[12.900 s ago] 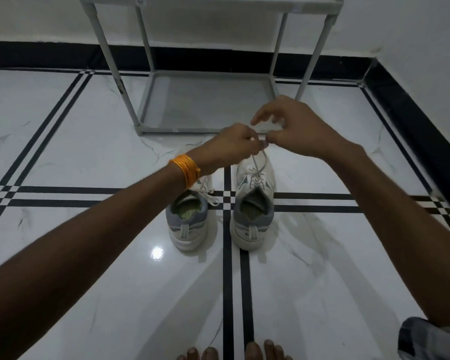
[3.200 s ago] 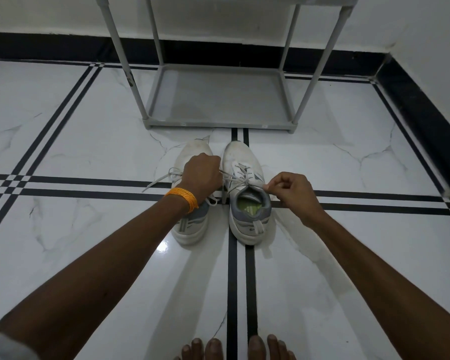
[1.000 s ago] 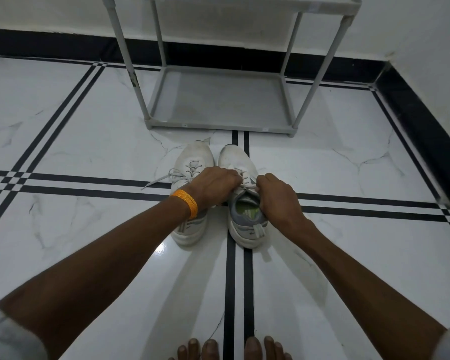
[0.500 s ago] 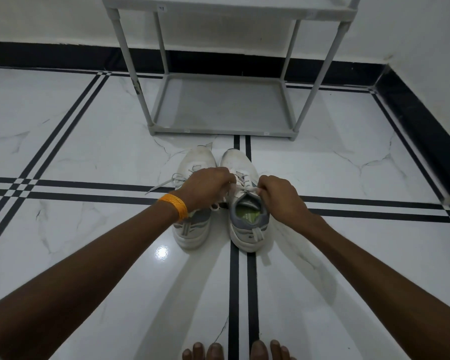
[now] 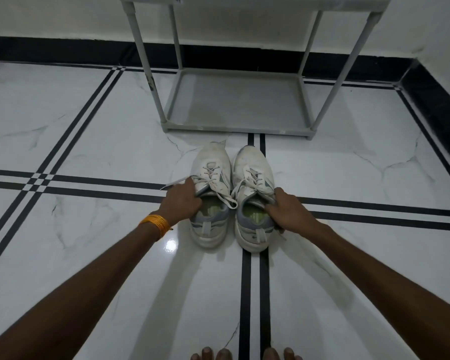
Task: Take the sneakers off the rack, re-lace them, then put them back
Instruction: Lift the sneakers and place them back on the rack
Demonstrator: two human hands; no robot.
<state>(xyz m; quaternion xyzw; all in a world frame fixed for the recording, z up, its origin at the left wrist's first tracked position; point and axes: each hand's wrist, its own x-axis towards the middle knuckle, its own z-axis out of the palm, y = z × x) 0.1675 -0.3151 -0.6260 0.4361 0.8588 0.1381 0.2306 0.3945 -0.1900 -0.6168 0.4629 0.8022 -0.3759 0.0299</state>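
Note:
Two white sneakers with grey heels stand side by side on the floor, toes toward the rack. My left hand (image 5: 181,201), with an orange band at the wrist, grips the outer collar of the left sneaker (image 5: 211,175). My right hand (image 5: 286,209) grips the outer collar of the right sneaker (image 5: 253,172). Both shoes are laced; a loose lace end of the left sneaker lies across toward the right one. The grey shoe rack (image 5: 234,127) stands just beyond the toes, its bottom shelf bare.
White marble floor with black double lines (image 5: 253,281). A black skirting (image 5: 437,100) and white wall close the back and right side. My bare toes (image 5: 244,354) show at the bottom edge. The rack's upper shelf (image 5: 244,0) is at the top edge.
My hands have left the right sneaker's laces and moved apart. Each now holds the outer side of one shoe. The camera has come closer.

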